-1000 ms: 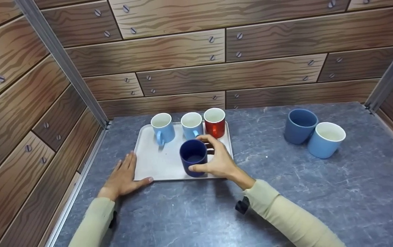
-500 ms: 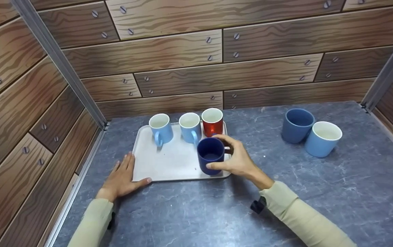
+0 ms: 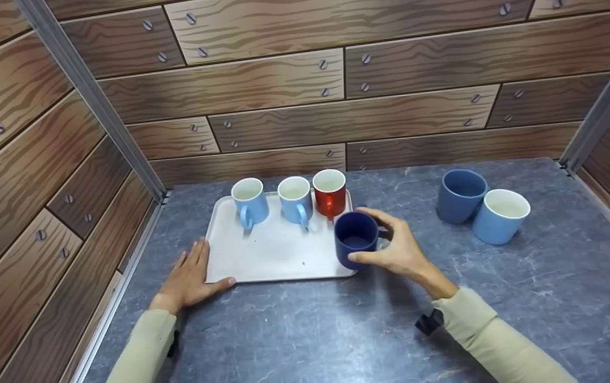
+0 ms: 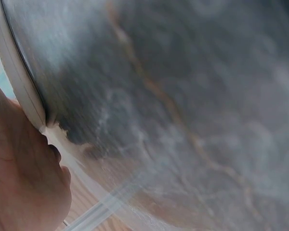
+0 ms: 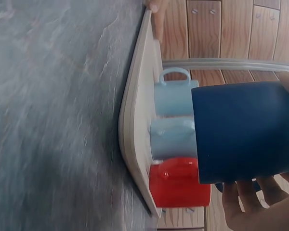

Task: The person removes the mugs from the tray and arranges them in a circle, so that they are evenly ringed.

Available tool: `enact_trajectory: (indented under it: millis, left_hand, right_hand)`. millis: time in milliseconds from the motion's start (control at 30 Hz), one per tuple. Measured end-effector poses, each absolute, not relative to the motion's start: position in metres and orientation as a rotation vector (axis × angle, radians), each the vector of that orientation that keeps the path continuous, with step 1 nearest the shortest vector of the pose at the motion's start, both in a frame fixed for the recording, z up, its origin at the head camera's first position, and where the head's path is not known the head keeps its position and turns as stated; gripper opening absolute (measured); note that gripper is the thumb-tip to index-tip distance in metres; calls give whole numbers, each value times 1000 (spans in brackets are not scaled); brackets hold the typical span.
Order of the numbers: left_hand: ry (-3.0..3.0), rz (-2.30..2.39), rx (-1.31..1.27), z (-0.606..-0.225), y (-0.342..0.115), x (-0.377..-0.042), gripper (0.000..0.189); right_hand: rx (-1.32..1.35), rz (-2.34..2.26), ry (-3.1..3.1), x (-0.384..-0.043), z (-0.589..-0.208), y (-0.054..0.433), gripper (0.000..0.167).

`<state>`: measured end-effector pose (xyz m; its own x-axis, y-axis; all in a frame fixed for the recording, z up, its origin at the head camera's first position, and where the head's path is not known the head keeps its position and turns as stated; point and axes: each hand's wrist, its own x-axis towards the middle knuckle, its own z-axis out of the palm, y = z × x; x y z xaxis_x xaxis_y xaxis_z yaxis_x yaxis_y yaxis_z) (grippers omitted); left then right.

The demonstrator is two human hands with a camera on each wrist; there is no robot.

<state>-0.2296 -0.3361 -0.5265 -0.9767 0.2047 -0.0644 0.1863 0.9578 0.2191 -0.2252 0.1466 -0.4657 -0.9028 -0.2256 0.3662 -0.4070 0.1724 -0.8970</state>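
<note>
My right hand [image 3: 398, 247] grips a dark blue mug [image 3: 355, 239] by its side, thumb in front and fingers behind. In the right wrist view the same mug [image 5: 245, 132] is held up off the tray and table. It overlaps the right front corner of a white tray [image 3: 273, 255] in the head view. My left hand [image 3: 190, 276] lies flat with straight fingers against the tray's left front corner. On the tray's back part stand two light blue mugs, a left one [image 3: 251, 205] and a middle one [image 3: 295, 202], and a red mug [image 3: 329, 197].
On the table's right side stand a grey-blue cup [image 3: 460, 199] and a light blue cup [image 3: 499, 221], close together. Wood-patterned walls rise behind the table and at both sides. A metal post [image 3: 97, 106] marks the left back corner.
My right hand has carried the dark blue mug rightward, from over the tray's front middle to its right edge. The left hand stays in place at the tray.
</note>
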Motion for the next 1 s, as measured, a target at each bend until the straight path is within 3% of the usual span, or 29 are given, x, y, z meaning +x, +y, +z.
enact_trajectory:
  millis: [1000]
  left_hand:
    - [3021, 336, 289, -528, -336, -230, 128]
  right_hand:
    - [425, 1768, -2275, -210, -456, 217, 83]
